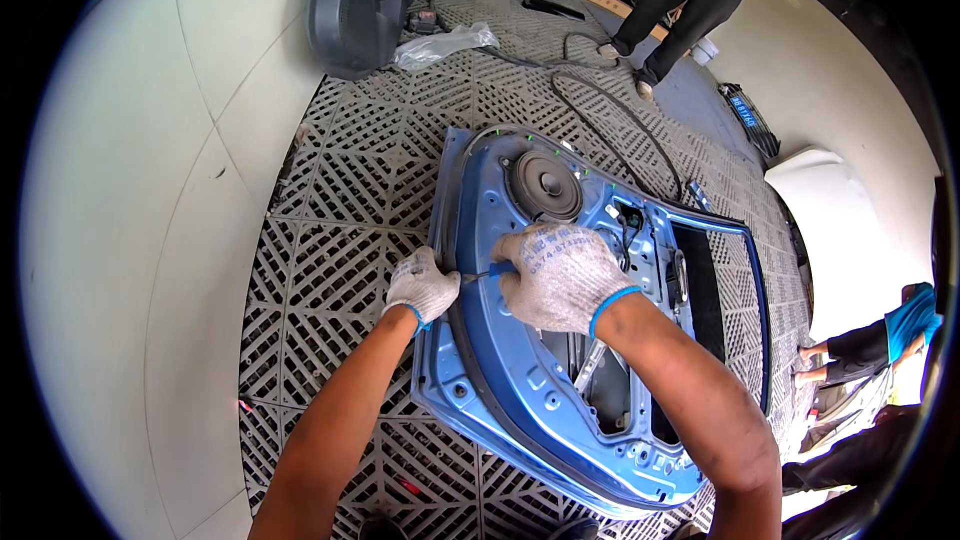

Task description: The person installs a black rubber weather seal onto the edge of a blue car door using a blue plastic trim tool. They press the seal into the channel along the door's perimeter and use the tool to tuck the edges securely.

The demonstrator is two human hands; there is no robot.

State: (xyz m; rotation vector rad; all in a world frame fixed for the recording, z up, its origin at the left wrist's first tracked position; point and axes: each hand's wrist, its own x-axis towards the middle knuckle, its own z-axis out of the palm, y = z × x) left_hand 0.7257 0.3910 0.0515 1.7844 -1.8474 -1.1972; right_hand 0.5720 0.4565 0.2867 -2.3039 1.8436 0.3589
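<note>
A blue car door (520, 410) lies flat on the floor, its inner side facing up. A round black speaker (547, 185) is set in it near the far end. My right hand (562, 278), in a white knit glove with a blue cuff, is closed around a screwdriver (497, 269) with a blue handle and a thin shaft. The shaft points left to the door's edge. There my left hand (422, 285), gloved alike, is closed against the black rubber seal (462, 325) beside the shaft's tip. What its curled fingers pinch is hidden.
Slatted grey floor tiles (345, 175) surround the door. A dark trim panel (362, 15) leans at the white wall (130, 240), near a clear plastic bag (447, 45). A black cable (625, 112) crosses behind. One person (690, 5) stands far off, another (905, 325) at right.
</note>
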